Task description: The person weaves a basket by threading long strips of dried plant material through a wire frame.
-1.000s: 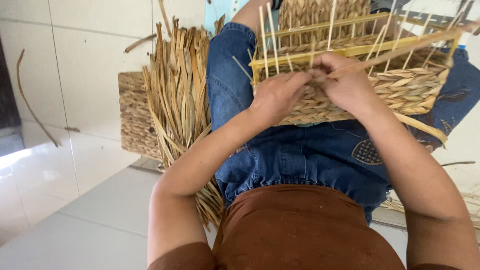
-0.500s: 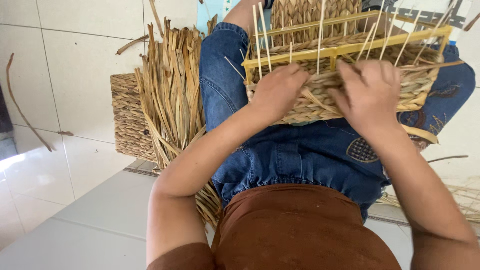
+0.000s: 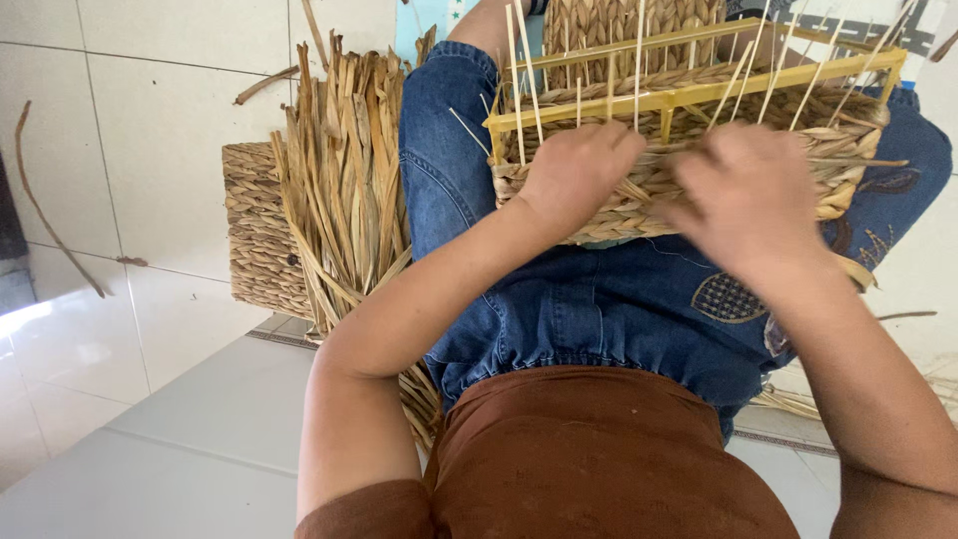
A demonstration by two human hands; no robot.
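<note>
Left grip (image 3: 577, 170), right grip (image 3: 743, 195), seemingly pressing woven basket (image 3: 649, 195)

Bright, even daylight throughout; glare on the pale floor tiles (image 3: 40, 319) at 9 o'clock. Shadows soft. Right hand (image 3: 743, 195) motion-blurred at 2 o'clock; left hand (image 3: 574, 170) sharper. Wide-angle stretching at frame edges, 6 o'clock most

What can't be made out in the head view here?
- Right hand: motion-blurred, so its grip on the strands is unclear.
- Left hand: fingertips pressed into the half-woven basket, hidden by the knuckles.
- Yellow frame: its far side is cut by the top edge.
- Finished woven basket on the floor: largely hidden behind the bundle of dried leaves.
</note>
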